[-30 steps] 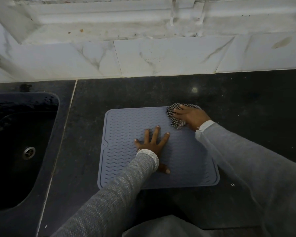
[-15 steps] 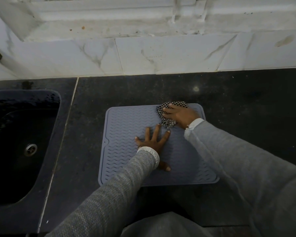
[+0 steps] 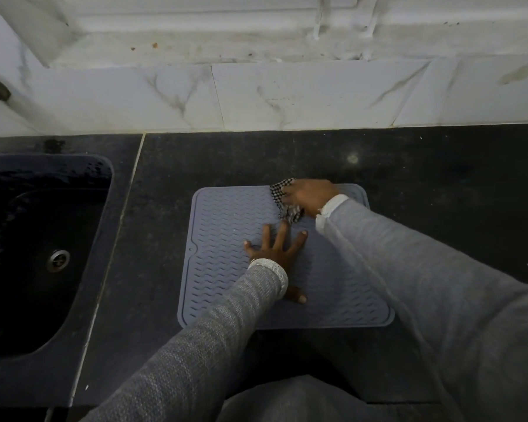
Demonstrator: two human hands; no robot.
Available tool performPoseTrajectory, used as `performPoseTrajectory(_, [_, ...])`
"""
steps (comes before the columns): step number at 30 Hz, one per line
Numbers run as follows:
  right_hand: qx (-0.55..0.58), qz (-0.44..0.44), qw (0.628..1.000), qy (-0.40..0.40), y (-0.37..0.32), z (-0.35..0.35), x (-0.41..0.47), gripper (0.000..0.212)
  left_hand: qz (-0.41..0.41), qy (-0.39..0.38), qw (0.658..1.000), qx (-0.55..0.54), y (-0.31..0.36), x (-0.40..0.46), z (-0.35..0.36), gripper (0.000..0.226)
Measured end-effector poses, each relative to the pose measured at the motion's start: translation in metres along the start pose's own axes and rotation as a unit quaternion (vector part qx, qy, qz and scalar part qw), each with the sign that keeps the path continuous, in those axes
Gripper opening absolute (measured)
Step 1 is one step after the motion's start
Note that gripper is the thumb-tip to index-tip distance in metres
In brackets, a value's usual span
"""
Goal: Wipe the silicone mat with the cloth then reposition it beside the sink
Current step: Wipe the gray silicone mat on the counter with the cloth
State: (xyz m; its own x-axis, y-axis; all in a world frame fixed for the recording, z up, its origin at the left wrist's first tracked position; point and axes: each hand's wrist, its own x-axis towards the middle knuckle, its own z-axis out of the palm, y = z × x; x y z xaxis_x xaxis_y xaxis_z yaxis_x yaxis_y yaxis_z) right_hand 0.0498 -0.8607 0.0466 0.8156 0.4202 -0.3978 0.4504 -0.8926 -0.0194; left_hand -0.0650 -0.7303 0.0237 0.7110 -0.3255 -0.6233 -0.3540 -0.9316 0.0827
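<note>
Both hands on ridged grey mat (image 3: 226,239): left hand (image 3: 276,251) splayed flat, right hand (image 3: 310,196) clutching checked cloth (image 3: 282,202).

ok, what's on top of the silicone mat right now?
On the silicone mat: the left hand pressed flat with fingers spread, and the right hand gripping the checkered cloth near the far edge. The mat surface beneath them is hidden.

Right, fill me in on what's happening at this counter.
A person is wiping a grey silicone mat on the dark countertop. The left hand presses flat on the mat with fingers spread, holding it in place. The right hand grips a checkered cloth at the mat's far edge. The sink lies to the left, apart from the mat.
</note>
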Motion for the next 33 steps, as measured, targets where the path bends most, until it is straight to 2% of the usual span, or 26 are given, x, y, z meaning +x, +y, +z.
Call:
performPoseTrajectory(2, [-0.045, -0.046, 0.998, -0.026, 0.013, 0.015, -0.011, 0.049, -0.001, 0.0, 1.0, -0.002, 0.001, 0.0, 0.001, 0.138])
performPoseTrajectory(4, [-0.065, -0.052, 0.996, -0.016, 0.034, 0.023, -0.026, 0.055, 0.002, 0.006, 1.0, -0.007, 0.0, -0.001, 0.001, 0.138])
performPoseTrajectory(7, [-0.047, 0.028, 0.999, -0.004, 0.052, 0.012, -0.034, 0.037, 0.007, 0.009, 1.0, -0.012, 0.0, -0.003, -0.001, 0.138])
performPoseTrajectory(10, [-0.084, 0.056, 0.995, 0.005, 0.045, -0.013, -0.025, 0.031, 0.004, 0.012, 1.0, -0.011, 0.002, -0.006, -0.003, 0.137])
performPoseTrajectory(12, [-0.032, 0.033, 0.997, 0.055, 0.027, -0.017, -0.015, 0.032, 0.005, 0.013, 1.0, -0.01, 0.002, -0.006, -0.002, 0.137])
performPoseTrajectory(14, [0.027, -0.002, 0.999, 0.044, 0.006, -0.011, -0.005, 0.04, 0.006, 0.007, 1.0, -0.01, 0.001, -0.005, -0.002, 0.136])
performPoseTrajectory(17, [-0.025, -0.064, 0.997, -0.022, -0.003, 0.008, -0.004, 0.047, 0.002, 0.0, 1.0, -0.007, 0.001, -0.003, 0.0, 0.136])
performPoseTrajectory(19, [-0.065, -0.083, 0.994, -0.014, 0.014, 0.016, -0.015, 0.053, 0.002, 0.006, 1.0, -0.012, 0.0, -0.001, 0.001, 0.137])
performPoseTrajectory(24, [-0.062, 0.01, 0.998, -0.008, 0.041, -0.002, -0.023, 0.035, 0.004, 0.009, 1.0, -0.013, 0.0, 0.0, 0.001, 0.138])
performPoseTrajectory(26, [-0.048, 0.039, 0.998, -0.026, 0.033, -0.021, -0.017, 0.037, 0.002, 0.01, 1.0, -0.009, 0.001, -0.001, 0.002, 0.138])
performPoseTrajectory(30, [-0.013, -0.003, 0.998, 0.054, -0.003, -0.028, 0.004, 0.034, 0.008, 0.016, 1.0, -0.008, -0.001, 0.0, 0.003, 0.137])
performPoseTrajectory(33, [-0.017, -0.056, 0.998, 0.004, -0.016, -0.006, 0.007, 0.043, 0.002, 0.001, 1.0, -0.009, 0.0, 0.001, 0.003, 0.137])
